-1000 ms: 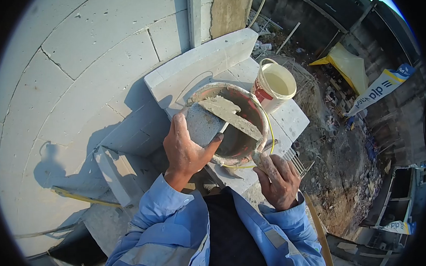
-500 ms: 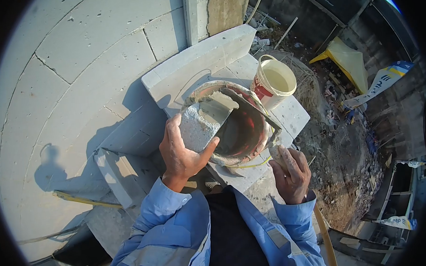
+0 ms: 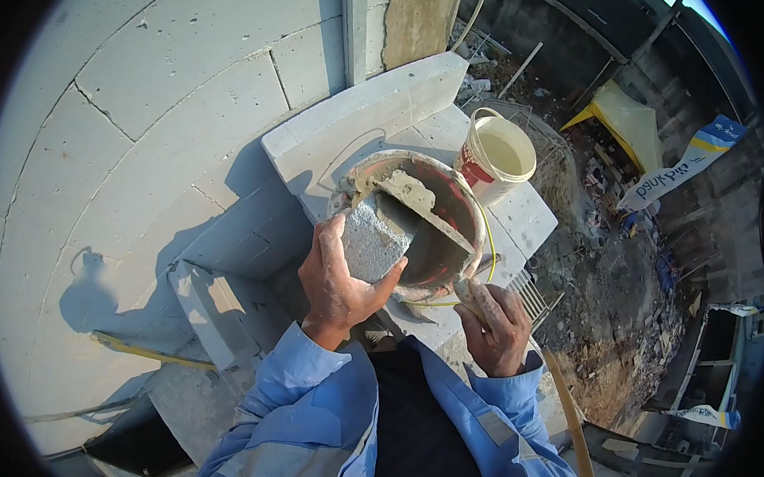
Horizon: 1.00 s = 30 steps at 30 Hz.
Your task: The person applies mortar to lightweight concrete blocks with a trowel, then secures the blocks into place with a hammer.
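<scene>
My left hand (image 3: 340, 283) grips a cut piece of light grey concrete block (image 3: 369, 246), fingers along its left side and thumb at its lower right. My right hand (image 3: 498, 329) is wrapped around the handle of a trowel (image 3: 455, 234). Wet mortar (image 3: 411, 191) clings to the upper end of its blade, close beside the block. Both the block and the blade are over the mouth of a mortar-smeared bucket (image 3: 485, 225) with a yellow handle. The blade and block hide part of the bucket's inside.
A white pail (image 3: 479, 159) stands behind the bucket on pale blocks (image 3: 530, 219). The block wall (image 3: 214, 92) rises on the left, with a yellow-edged bar (image 3: 152, 352) near its foot. Rubble-strewn ground (image 3: 608, 331) drops away at right, where a yellow-and-white canopy (image 3: 629, 125) and a banner (image 3: 682, 170) show.
The trowel has turned and drawn in toward the block, its blade showing more edge-on. My right hand has moved left and slightly down; my left hand with the block has shifted slightly right and down.
</scene>
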Available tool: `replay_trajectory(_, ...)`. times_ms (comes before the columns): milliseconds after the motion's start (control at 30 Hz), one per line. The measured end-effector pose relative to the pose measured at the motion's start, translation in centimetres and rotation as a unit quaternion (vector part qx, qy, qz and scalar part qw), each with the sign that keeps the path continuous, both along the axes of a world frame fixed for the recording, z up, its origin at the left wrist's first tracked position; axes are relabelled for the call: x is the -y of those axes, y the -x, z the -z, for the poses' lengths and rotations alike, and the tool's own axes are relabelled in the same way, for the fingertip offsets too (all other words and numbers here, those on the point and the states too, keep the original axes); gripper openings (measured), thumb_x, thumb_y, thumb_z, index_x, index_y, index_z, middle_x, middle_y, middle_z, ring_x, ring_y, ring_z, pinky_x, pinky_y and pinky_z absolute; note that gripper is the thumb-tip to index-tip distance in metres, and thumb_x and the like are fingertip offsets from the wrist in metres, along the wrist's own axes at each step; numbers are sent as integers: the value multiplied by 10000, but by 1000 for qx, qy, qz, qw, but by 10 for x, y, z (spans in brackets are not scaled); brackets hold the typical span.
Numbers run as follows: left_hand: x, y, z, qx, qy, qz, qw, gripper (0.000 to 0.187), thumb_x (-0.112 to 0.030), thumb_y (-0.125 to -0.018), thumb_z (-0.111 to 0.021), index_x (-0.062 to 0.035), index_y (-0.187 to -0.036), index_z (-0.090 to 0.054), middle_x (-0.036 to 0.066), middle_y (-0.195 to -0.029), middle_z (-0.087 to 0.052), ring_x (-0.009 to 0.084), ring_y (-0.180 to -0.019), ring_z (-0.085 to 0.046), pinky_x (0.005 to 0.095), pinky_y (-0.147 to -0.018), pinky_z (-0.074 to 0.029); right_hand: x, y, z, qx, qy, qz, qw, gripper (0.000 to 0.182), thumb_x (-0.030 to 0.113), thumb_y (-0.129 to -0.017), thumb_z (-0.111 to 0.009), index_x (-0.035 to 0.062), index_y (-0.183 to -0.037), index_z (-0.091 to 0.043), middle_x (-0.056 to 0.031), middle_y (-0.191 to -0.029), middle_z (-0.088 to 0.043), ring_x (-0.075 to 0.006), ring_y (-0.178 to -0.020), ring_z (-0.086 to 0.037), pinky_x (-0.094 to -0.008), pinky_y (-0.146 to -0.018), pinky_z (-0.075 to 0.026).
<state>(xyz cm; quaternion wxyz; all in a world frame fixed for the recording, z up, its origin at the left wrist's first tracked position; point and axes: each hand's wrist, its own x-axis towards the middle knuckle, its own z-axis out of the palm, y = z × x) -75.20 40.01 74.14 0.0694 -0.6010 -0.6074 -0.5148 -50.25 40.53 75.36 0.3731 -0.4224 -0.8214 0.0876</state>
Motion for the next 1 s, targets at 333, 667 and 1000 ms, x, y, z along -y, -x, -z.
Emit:
replay_trajectory(333, -2, 1, 1, -2, -19, 8, 1000, 866, -345, -637, -904, 7, -1301, -474, 180, -1122, -608, 364, -944, -680, 420, -775, -582, 21, -8, -8, 9, -69, -38, 997, 521, 50, -677, -871, 64, -1169, -700, -138, -990, -701, -295, -790, -670, -377, -658, -540)
replay_trajectory(667, 2, 12, -1, 53, 11, -18, 998, 848, -420, -696, -889, 27, -1279, -467, 194, -1097, -605, 336, -952, -659, 438, -803, -540, 13, -23, -13, -81, 8, -4, 997, 508, 21, -728, -831, 44, -1213, -681, -157, -1025, -677, -301, -843, -677, -377, -698, -547)
replay_trajectory(1000, 9, 17, -7, -46, -66, 24, 996, 869, -363, -687, -907, 43, -1304, -449, 209, -1116, -597, 338, -949, -642, 432, -810, -543, -19, -33, 3, -101, 345, 117, 926, 417, 217, -891, -723, -51, -1206, -669, -230, -1000, -707, -285, -886, -688, -363, -804, -518)
